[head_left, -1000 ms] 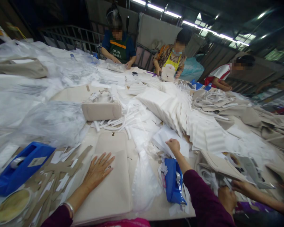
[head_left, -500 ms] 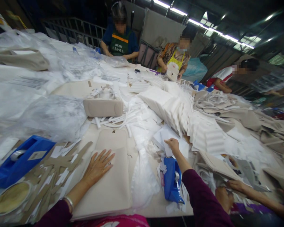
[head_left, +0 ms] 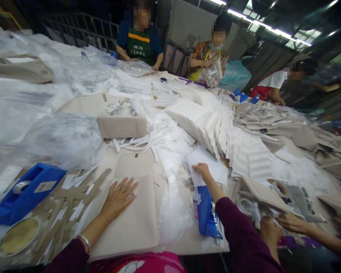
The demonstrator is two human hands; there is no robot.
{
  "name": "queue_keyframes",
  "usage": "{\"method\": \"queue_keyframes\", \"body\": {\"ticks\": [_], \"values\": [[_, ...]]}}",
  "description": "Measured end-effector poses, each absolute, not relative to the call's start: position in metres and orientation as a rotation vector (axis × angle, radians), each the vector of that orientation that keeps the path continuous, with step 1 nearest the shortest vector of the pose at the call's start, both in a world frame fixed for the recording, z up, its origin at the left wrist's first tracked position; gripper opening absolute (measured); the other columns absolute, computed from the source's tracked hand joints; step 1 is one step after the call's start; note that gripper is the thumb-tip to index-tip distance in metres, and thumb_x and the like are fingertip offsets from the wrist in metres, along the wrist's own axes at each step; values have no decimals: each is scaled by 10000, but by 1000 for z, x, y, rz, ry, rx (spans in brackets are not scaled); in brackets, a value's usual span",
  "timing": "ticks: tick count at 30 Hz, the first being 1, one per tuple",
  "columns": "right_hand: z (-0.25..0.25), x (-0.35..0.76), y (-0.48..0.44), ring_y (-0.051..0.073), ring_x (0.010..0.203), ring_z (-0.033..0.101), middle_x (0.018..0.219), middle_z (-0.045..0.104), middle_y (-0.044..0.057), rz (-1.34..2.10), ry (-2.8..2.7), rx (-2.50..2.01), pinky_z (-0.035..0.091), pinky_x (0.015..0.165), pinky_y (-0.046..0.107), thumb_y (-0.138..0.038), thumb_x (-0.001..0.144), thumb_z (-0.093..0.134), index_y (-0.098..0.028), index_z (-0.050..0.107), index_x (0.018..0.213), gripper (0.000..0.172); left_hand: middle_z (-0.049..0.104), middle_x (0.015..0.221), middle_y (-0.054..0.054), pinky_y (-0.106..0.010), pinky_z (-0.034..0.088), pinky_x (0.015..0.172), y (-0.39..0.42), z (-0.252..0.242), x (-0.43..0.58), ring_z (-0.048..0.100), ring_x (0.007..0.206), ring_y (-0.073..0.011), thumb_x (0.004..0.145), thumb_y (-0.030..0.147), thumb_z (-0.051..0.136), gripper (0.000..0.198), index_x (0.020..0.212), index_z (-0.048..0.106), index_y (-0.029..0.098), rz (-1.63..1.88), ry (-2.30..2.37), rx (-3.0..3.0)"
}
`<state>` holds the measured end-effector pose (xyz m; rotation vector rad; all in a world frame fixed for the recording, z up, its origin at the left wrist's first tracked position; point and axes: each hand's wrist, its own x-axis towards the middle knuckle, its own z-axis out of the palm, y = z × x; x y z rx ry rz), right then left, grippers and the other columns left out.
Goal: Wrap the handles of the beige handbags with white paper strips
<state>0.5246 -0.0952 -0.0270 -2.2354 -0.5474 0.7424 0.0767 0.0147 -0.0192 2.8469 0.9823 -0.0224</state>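
Note:
My left hand [head_left: 118,199] lies flat, fingers spread, on a beige bag piece [head_left: 139,212] with a small metal clasp near its far end. To the right, my right hand [head_left: 201,169] is closed, thumb and fingers pinching the near-left edge of a white paper sheet [head_left: 206,154]. That sheet lies over other white sheets. Just below this hand and forearm stands a blue tape dispenser [head_left: 206,218], partly hidden by the purple sleeve. Between my hands is a crumpled white soft wrapping sheet [head_left: 174,216].
A second blue tape dispenser [head_left: 34,191] and cardboard strips [head_left: 74,197] lie at left. A beige handbag [head_left: 121,127] stands beyond, beside stacked white foam sheets [head_left: 199,121]. A co-worker's hands [head_left: 272,229] handle a beige bag at right. Other people work across the table.
My right hand has moved slightly left, and the white paper sheet has shifted with it. My left hand stays flat on the bag piece. The view has tilted slightly.

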Motion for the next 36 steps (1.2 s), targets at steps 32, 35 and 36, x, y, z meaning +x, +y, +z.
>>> {"method": "queue_keyframes", "body": {"ticks": [32,35,36], "values": [[-56,477,-65,191,526,665,551,649,29,1079,-357,-1800,544,442,238,-243,638,759,-180,521,689,252,344,1497,42,-459,165,1116,14,-13,77,282,1379,-248,923,493,395,498,1408,333,399,3,974,2819],[-55,477,-64,196,544,675,537,651,42,1120,-351,-1759,559,464,241,-215,660,754,-173,522,657,236,341,1498,41,-461,168,1112,15,-14,77,287,1376,-257,921,492,398,500,1409,332,401,4,968,2824],[-55,477,-64,195,548,676,541,655,48,1133,-354,-1747,564,474,244,-210,666,752,-168,529,656,227,343,1497,40,-462,169,1110,15,-15,77,290,1375,-260,920,490,400,498,1406,336,403,9,967,2826]]}}
